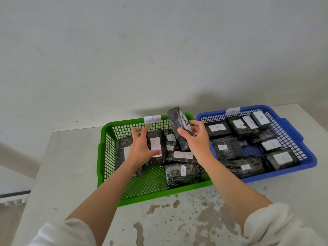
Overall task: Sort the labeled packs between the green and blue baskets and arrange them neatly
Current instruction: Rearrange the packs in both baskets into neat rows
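Labeled packs (183, 173), wrapped in black with white paper labels, all lie inside the two baskets except one in the hand; none rests on the surface (177, 228). The green basket (159, 198) carries a paper tag (152, 119) marked A on its far rim, and the legible labels inside it read A. The blue basket (287, 172) stands just beside the green basket's right side; its labels are too blurred to read with certainty.

The right hand (195, 139) grips the held pack (174, 121) near its lower end, fingers and thumb curled round it, and holds it tilted above the green basket's far right corner. Its label appears to show an A. The left hand (142, 148) is spread over the A pack (156, 139) in the green basket's far left part, with the thumb lying on the label.

Judged status: sorting is nearly complete, and only the held pack is not yet laid down. Arrangement is not done: packs in the green basket lie at mixed angles and overlap, with bare mesh showing at its near left corner.
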`<state>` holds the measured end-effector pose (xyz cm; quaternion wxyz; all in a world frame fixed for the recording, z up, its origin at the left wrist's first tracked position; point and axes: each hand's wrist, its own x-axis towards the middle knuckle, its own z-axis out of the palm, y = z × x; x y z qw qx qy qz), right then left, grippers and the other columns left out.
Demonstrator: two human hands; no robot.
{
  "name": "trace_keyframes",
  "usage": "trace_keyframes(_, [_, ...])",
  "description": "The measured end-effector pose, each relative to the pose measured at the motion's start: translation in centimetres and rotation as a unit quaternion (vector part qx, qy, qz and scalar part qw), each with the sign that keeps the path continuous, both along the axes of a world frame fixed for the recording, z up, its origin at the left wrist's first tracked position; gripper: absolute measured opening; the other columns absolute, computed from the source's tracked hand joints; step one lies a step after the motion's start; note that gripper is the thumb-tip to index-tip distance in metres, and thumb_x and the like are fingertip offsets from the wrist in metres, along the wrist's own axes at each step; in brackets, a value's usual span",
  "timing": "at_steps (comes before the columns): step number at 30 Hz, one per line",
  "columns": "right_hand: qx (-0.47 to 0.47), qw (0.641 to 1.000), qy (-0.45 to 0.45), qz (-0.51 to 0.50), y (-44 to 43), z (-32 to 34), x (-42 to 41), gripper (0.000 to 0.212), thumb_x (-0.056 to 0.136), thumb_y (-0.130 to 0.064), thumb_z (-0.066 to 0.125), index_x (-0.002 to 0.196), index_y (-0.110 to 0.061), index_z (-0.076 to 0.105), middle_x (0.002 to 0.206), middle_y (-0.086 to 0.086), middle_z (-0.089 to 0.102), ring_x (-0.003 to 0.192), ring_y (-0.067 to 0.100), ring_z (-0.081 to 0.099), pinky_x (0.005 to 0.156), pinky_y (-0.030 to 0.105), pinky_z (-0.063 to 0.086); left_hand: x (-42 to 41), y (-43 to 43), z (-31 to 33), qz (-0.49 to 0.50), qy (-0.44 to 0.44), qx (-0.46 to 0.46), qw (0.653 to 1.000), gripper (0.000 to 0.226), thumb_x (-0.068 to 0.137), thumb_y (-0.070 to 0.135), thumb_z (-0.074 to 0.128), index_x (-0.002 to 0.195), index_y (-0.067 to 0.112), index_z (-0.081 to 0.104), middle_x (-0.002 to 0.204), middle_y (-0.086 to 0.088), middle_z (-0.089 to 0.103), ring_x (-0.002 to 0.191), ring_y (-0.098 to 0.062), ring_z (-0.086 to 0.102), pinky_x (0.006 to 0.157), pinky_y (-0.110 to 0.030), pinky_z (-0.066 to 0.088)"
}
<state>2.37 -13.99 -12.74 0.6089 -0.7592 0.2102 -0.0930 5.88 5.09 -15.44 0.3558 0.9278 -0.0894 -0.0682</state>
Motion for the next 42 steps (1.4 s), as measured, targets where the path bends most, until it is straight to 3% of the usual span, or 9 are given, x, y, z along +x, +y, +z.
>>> trace_keyframes(4, [-0.006, 1.0, -0.017, -0.009, 0.3, 0.5, 0.1, 0.043, 0.075, -0.039, 0.075, 0.108, -0.034, 0.048, 0.108, -0.005, 0.054, 0.093, 0.002, 0.053, 0.07, 0.018, 0.041, -0.5, -0.1, 1.0, 0.073, -0.011, -0.147, 0.986, 0.077, 0.071, 0.021, 0.08, 0.133, 0.035, 0.038, 0.126, -0.002, 0.034, 0.086, -0.011, 0.055, 0.067, -0.014, 0.05])
trace_keyframes(8, [-0.01, 0.999, -0.035, -0.013, 1.0, 1.0, 0.4, 0.04, 0.076, -0.035, 0.075, 0.106, -0.03, 0.049, 0.105, -0.005, 0.057, 0.093, 0.005, 0.056, 0.07, 0.017, 0.042, -0.6, 2.4, 2.5, 0.151, 0.005, -0.202, 0.968, 0.05, 0.079, 0.014, 0.072, 0.121, 0.03, 0.05, 0.114, -0.004, 0.061, 0.081, -0.009, 0.062, 0.055, -0.023, 0.053])
trace_keyframes(14, [-0.058, 0.997, -0.048, -0.004, 3.2, 0.7, 0.7, 0.044, 0.076, -0.035, 0.074, 0.113, -0.022, 0.053, 0.112, -0.002, 0.058, 0.104, 0.016, 0.054, 0.086, 0.032, 0.045, -1.5, 6.3, 2.5, 0.137, -0.065, -0.011, 0.988, 0.046, 0.089, 0.012, 0.059, 0.131, 0.026, 0.048, 0.125, -0.01, 0.055, 0.098, -0.028, 0.058, 0.081, -0.032, 0.047])
trace_keyframes(18, [-0.078, 0.995, -0.058, 0.023, 3.9, 0.5, 0.8, 0.043, 0.075, -0.036, 0.074, 0.111, -0.024, 0.053, 0.111, -0.002, 0.058, 0.103, 0.015, 0.054, 0.081, 0.024, 0.04, -2.2, 5.9, 0.9, 0.076, -0.054, 0.143, 0.985, 0.041, 0.096, 0.015, 0.046, 0.137, 0.013, 0.046, 0.153, -0.016, 0.022, 0.14, -0.031, 0.019, 0.111, -0.042, 0.027])
trace_keyframes(24, [-0.085, 0.994, -0.047, 0.046, 4.4, -0.1, 0.4, 0.045, 0.075, -0.036, 0.074, 0.114, -0.025, 0.053, 0.114, -0.003, 0.056, 0.107, 0.015, 0.052, 0.089, 0.031, 0.044, -3.5, 6.0, -1.4, 0.021, 0.064, 0.199, 0.978, 0.076, 0.095, 0.04, 0.045, 0.15, 0.012, 0.003, 0.156, -0.018, -0.014, 0.144, -0.032, -0.007, 0.117, -0.041, 0.01])
trace_keyframes(30, [-0.105, 0.992, -0.032, 0.069, 4.5, -0.1, -0.2, 0.046, 0.075, -0.039, 0.074, 0.113, -0.027, 0.052, 0.112, -0.004, 0.056, 0.107, 0.017, 0.052, 0.09, 0.039, 0.047, -2.3, 5.2, -1.7, 0.028, 0.008, 0.253, 0.967, 0.068, 0.099, 0.036, 0.035, 0.148, 0.004, 0.001, 0.155, -0.021, -0.013, 0.143, -0.034, -0.014, 0.117, -0.043, 0.003])
trace_keyframes(36, [-0.198, 0.962, -0.002, 0.187, 3.7, 0.3, -0.6, 0.058, 0.072, -0.027, 0.077, 0.12, -0.03, 0.046, 0.119, -0.005, 0.051, 0.111, 0.013, 0.047, 0.094, 0.037, 0.045, -0.1, 4.9, -0.7, 0.051, -0.055, 0.169, 0.983, 0.041, 0.1, 0.026, 0.036, 0.134, 0.005, 0.045, 0.146, -0.015, 0.036, 0.141, -0.032, 0.021, 0.114, -0.039, 0.019])
trace_keyframes(39, [-0.227, 0.914, 0.055, 0.331, 4.1, 0.4, -0.8, 0.06, 0.07, -0.018, 0.078, 0.12, -0.03, 0.047, 0.123, -0.004, 0.051, 0.112, 0.012, 0.044, 0.1, 0.041, 0.041, -0.3, 5.6, 1.1, 0.14, -0.037, -0.063, 0.987, 0.03, 0.099, 0.032, 0.04, 0.09, 0.015, 0.062, 0.091, -0.002, 0.067, 0.091, -0.024, 0.062, 0.074, -0.03, 0.049])
trace_keyframes(42, [-0.238, 0.844, 0.1, 0.469, 5.5, 0.3, -1.6, 0.052, 0.07, -0.021, 0.079, 0.112, -0.033, 0.052, 0.122, -0.004, 0.047, 0.116, 0.016, 0.04, 0.096, 0.038, 0.036, -1.3, 7.0, 2.5, 0.099, -0.016, -0.078, 0.992, 0.028, 0.094, 0.038, 0.049, 0.097, 0.018, 0.068, 0.079, 0.005, 0.07, 0.072, -0.011, 0.065, 0.066, -0.026, 0.053])
